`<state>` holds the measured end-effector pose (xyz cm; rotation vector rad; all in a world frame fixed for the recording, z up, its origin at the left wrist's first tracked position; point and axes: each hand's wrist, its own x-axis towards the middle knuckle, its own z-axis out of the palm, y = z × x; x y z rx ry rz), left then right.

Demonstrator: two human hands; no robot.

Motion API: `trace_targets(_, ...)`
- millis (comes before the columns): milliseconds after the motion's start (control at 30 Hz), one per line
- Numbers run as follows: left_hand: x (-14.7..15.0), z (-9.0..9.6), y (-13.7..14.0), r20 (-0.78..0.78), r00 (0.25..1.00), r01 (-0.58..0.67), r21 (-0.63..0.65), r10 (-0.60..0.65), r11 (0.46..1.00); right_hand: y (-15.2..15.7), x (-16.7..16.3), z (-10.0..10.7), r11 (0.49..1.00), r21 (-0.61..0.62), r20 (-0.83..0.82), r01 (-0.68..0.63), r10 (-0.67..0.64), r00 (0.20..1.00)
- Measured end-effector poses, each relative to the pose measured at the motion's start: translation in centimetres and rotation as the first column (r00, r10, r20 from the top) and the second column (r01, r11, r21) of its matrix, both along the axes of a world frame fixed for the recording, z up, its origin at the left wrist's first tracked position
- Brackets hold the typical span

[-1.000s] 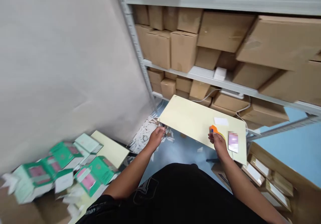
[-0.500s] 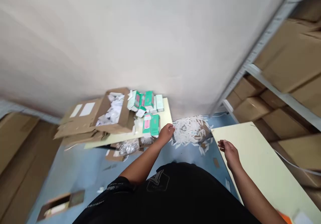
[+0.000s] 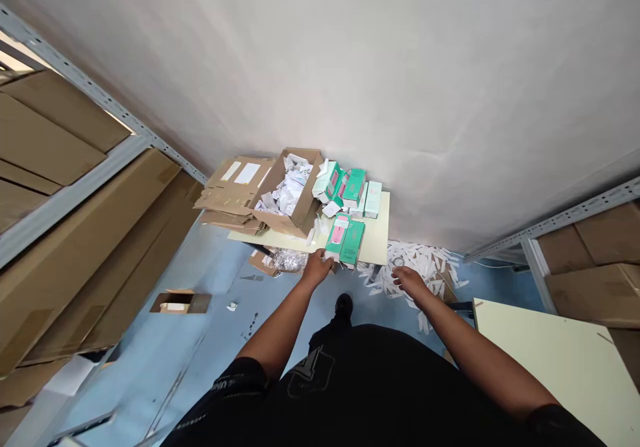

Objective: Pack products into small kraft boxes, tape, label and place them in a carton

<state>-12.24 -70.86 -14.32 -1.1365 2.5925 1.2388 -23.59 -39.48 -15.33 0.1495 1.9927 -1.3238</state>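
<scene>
My left hand is at the near end of a green and pink box, its fingers and thumb closed around the corner. A plain green box lies right beside it on the pale yellow table. My right hand hangs in the air to the right of the table, above the floor scraps, with fingers loosely bent and nothing in them. Behind these boxes are an opened green box, another green box and a pale green box.
An open carton of white paper scraps stands left of the boxes, beside flattened cardboard. White strips litter the floor. Another pale table is at right. Shelves with cartons line both sides; a small open box lies on the floor.
My view has turned left, toward the table with the green boxes. My left hand has come to the green and pink box; my right hand has moved away from the other table.
</scene>
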Motion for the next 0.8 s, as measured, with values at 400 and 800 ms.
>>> trace_targets(400, -6.2, -5.6, -7.9, 0.065, 0.975, 0.196, 0.176, -0.21, 0.965, -15.7, -2.9, -5.4, 0.992, 0.126, 0.273, -0.031, -0.005, 0.962)
trace_targets(800, -9.3, -6.8, -7.9, 0.051, 0.989, 0.105, 0.439, -0.142, 0.892, -18.3, -3.0, -6.3, 0.974, -0.017, 0.31, 0.226, -0.21, 0.927)
